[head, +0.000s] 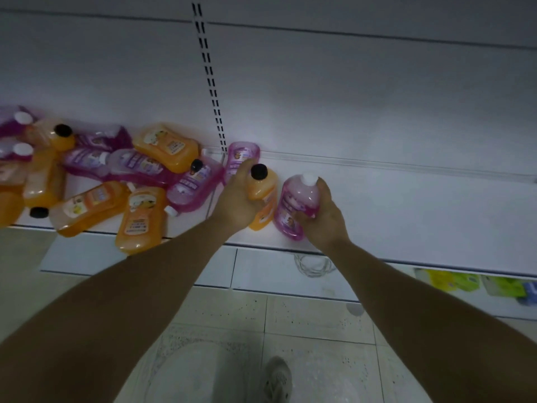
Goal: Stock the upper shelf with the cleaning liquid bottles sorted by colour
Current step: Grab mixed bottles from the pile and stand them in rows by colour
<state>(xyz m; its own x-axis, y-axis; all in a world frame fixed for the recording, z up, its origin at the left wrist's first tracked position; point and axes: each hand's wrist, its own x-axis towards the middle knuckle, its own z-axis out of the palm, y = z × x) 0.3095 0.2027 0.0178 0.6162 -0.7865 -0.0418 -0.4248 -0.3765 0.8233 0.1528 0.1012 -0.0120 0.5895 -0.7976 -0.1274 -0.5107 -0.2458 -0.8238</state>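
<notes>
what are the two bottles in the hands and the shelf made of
Orange bottle and purple bottle: probably glossy translucent plastic, since the coloured liquid shows through; caps look opaque plastic. Shelf: smooth white surface, likely painted metal, though that is uncertain.

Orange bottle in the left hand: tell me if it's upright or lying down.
Upright. The orange bottle shows its black cap toward the camera above the body, with the left hand gripping its side, unlike the pile lying flat.
</notes>
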